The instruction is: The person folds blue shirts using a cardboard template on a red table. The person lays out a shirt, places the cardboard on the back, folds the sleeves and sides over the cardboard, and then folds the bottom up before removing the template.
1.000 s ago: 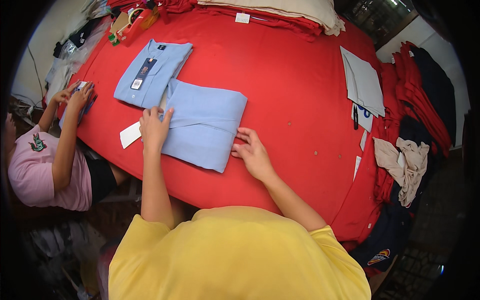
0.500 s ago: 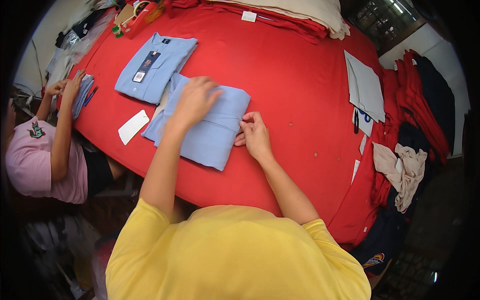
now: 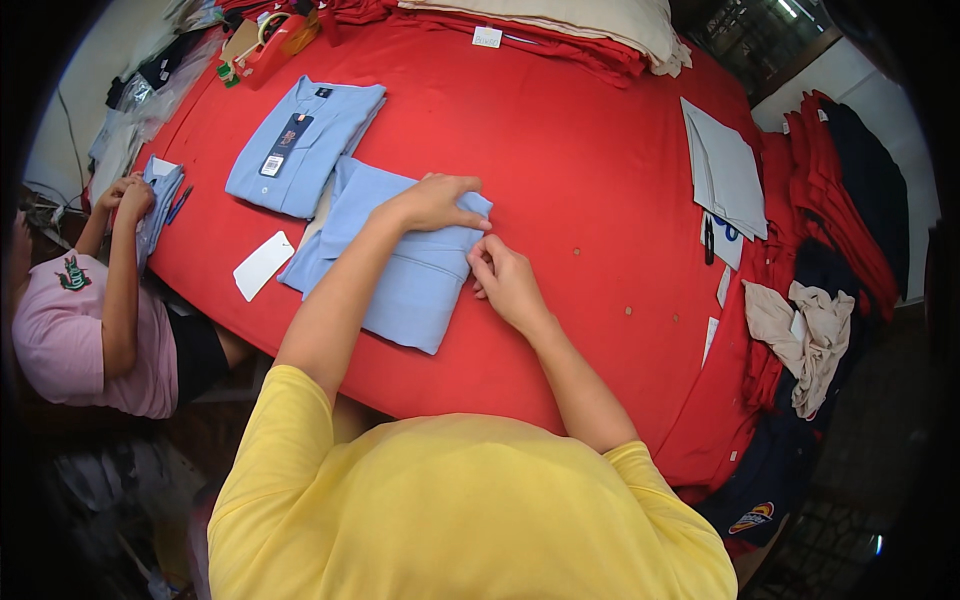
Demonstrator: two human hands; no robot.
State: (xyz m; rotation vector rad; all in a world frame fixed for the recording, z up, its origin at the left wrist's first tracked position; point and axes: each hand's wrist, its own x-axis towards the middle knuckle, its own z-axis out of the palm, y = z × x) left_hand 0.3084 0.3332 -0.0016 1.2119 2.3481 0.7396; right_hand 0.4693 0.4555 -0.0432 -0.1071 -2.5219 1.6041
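A folded light-blue shirt (image 3: 400,285) lies before me on the red-covered table, with a seam running across it. My left hand (image 3: 435,203) rests over its upper right corner, fingers stretched to the right and thumb apart from them. Just below, my right hand (image 3: 505,283) has its fingers curled, with thumb and forefinger pinched at the shirt's right edge. Beyond it on the left is another folded light-blue shirt (image 3: 335,130), bearing a dark hang tag (image 3: 286,145). A blank white card (image 3: 263,265) lies left of the nearer shirt.
At the left, a person in a pink shirt (image 3: 95,325) handles blue cloth (image 3: 160,190). A red tape dispenser (image 3: 275,45) stands at the far left. Grey sheets (image 3: 722,170) lie at the right, near red garments (image 3: 840,190) and a crumpled beige cloth (image 3: 800,335).
My left hand has slid right across the shirt to its upper right corner. My right hand stays by the right edge, its fingers more curled. The other person's hands have come together over the cloth.
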